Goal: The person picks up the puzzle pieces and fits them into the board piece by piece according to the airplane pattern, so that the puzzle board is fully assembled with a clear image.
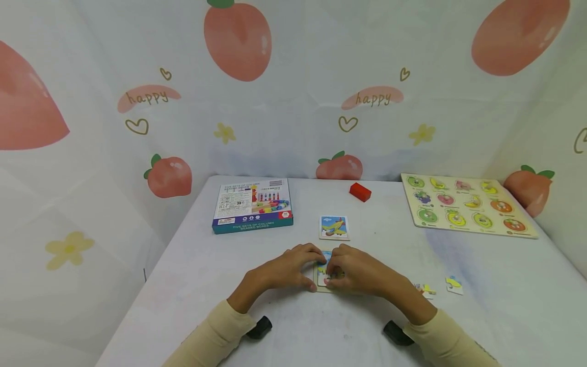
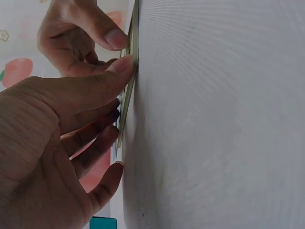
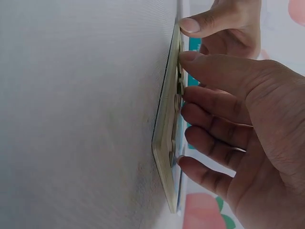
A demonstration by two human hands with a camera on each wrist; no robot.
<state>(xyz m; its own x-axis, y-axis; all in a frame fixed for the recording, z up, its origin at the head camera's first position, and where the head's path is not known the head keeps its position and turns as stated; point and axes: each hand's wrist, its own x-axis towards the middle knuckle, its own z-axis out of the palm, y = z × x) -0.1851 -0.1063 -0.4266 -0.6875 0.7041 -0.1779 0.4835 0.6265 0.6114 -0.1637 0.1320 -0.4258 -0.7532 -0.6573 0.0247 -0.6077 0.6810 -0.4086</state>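
A small wooden puzzle board [image 1: 323, 289] lies in front of me, with blue and yellow picture pieces in its frame; the hands cover much of it. My left hand [image 1: 295, 267] holds the board at its left side, thumb [image 2: 121, 66] at the near edge and fingers over the top. From the right, my right hand [image 1: 355, 269] bends over the picture, thumb and fingertips pinching at a puzzle piece [image 3: 180, 88] at the board's surface. Just beyond is a picture card [image 1: 335, 228] with a yellow airplane. Loose jigsaw pieces [image 1: 454, 285] lie right of the right forearm.
A bead toy box [image 1: 252, 204] stands at the back left. Toward the back middle there is a red block [image 1: 360, 192]. A fruit peg board [image 1: 468, 206] fills the back right. Black wrist cameras [image 1: 260, 328] sit beneath the sleeves.
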